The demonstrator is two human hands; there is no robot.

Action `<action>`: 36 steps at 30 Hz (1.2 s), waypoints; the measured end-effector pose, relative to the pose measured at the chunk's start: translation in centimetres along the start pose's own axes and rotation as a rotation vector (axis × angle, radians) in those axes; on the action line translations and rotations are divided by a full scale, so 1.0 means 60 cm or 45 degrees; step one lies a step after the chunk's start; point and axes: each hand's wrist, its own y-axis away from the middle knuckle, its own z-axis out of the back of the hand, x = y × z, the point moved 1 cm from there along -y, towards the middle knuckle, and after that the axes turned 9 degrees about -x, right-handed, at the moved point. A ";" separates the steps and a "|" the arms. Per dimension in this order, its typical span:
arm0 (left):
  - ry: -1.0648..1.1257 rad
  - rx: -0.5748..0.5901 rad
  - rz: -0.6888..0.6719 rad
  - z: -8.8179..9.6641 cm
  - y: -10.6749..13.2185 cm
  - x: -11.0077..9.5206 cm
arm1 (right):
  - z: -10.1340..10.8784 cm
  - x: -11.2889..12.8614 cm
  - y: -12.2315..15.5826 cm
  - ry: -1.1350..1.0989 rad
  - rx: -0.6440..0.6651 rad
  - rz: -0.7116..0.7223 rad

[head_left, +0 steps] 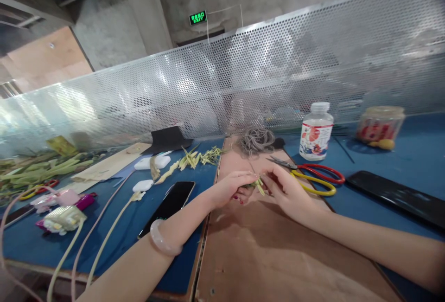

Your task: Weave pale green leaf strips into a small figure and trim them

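Observation:
Over the brown board [239,246], my left hand [233,187] and my right hand [283,194] meet with fingertips pinched together. Between them is a small yellow-green piece [260,187] that looks like a little flower or bundle of thin strips; the fingers partly hide it. A thin wire or stem [251,167] rises from the same spot. Beyond the hands lies a tangle of grey cord [256,140]. Just past my right hand are scissors [314,180] with red and yellow handles, blades pointing left.
Yellow-green strips [194,159] trail across the blue tabletop [114,251] on the left. A dark phone [170,207] lies by my left forearm, another phone [396,195] at right. A labelled bottle [316,132] and a jar [380,125] stand before the perforated metal screen [194,84]. Charging cables [111,237] cross the left.

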 end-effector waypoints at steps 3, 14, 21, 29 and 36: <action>-0.015 -0.001 -0.016 -0.001 0.002 -0.003 | 0.000 0.001 0.001 0.024 -0.007 -0.017; -0.068 -0.021 -0.063 0.002 0.002 -0.002 | 0.001 -0.002 0.009 0.111 0.045 -0.030; -0.048 -0.025 -0.053 0.007 0.002 -0.002 | 0.001 0.001 0.010 0.111 0.023 -0.036; -0.025 -0.032 -0.048 0.008 0.001 -0.003 | 0.001 -0.004 0.009 0.154 0.019 -0.012; -0.034 -0.054 -0.009 0.005 0.001 -0.004 | -0.001 -0.003 0.010 0.118 0.038 -0.048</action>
